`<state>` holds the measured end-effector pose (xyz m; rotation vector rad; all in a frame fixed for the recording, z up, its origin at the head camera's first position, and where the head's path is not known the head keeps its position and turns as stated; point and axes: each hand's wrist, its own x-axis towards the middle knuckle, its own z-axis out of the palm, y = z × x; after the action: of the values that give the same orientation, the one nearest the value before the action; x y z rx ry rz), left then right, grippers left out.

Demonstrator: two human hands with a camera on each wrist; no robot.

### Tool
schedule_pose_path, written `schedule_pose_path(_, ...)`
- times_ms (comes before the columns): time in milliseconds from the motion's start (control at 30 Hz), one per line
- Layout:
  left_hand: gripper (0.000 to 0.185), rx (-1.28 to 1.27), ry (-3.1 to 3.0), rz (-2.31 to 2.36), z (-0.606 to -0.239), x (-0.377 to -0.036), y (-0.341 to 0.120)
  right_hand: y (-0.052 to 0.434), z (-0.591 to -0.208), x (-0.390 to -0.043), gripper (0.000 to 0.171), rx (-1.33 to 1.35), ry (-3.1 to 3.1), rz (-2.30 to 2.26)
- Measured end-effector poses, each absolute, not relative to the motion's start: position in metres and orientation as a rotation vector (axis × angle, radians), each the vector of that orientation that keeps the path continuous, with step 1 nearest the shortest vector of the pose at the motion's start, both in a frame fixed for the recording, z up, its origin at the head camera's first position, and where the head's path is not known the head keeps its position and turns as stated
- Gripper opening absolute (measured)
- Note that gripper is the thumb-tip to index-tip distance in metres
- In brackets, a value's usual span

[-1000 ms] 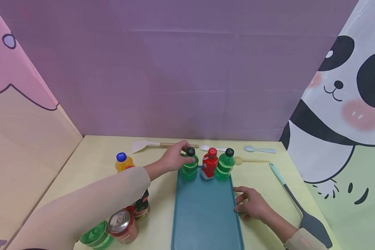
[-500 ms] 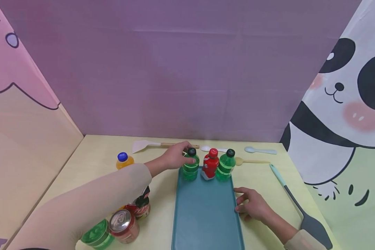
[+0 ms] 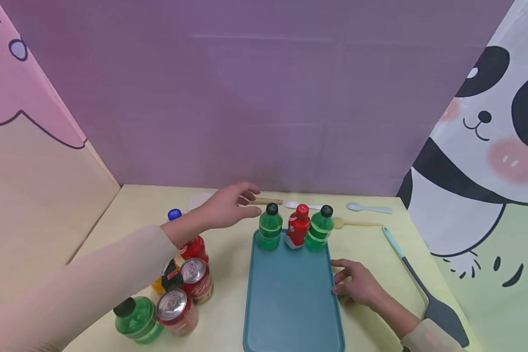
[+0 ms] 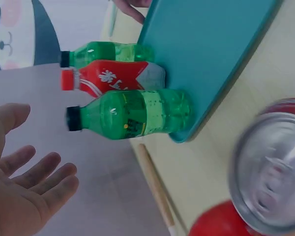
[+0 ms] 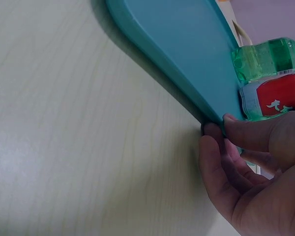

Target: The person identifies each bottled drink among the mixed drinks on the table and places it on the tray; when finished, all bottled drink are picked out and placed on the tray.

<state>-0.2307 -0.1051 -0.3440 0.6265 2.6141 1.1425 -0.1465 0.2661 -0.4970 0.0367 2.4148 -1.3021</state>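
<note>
My left hand (image 3: 229, 206) hovers up and to the left of a green bottle (image 3: 270, 228), fingers apart and holding nothing. That bottle stands upright at the far left corner of a teal tray (image 3: 292, 298). Beside it on the tray's far end are a red bottle (image 3: 297, 227) and a second green bottle (image 3: 319, 229). In the left wrist view a gap shows between my palm and the near green bottle (image 4: 132, 114). My right hand (image 3: 360, 283) pinches the tray's right rim; in the right wrist view the thumb (image 5: 250, 132) lies on the edge with fingers below.
Left of the tray stand two cans (image 3: 178, 313), another green bottle (image 3: 136, 320), a red bottle (image 3: 195, 248) and a blue-capped bottle (image 3: 174, 214) partly behind my arm. Spoons (image 3: 369, 208) lie at the back. A dark spatula (image 3: 444, 313) lies at right.
My left hand has let go of the left green bottle and drawn back up and to the left. The bottle stays on the tray. The right hand keeps its hold on the rim.
</note>
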Motion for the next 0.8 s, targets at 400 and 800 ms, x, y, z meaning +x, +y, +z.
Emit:
schedule_pose_path(400, 0.048, 0.515, 2.812, 1.064, -0.322, -0.167, -0.186, 0.264, -0.496, -0.148, 0.07, 0.077, 2.438, -1.266)
schedule_pose_path(800, 0.073, 0.383, 2.82, 1.069, -0.336, -0.108, -0.254, 0.261, -0.495, -0.147, 0.071, 0.099, 2.43, -1.282)
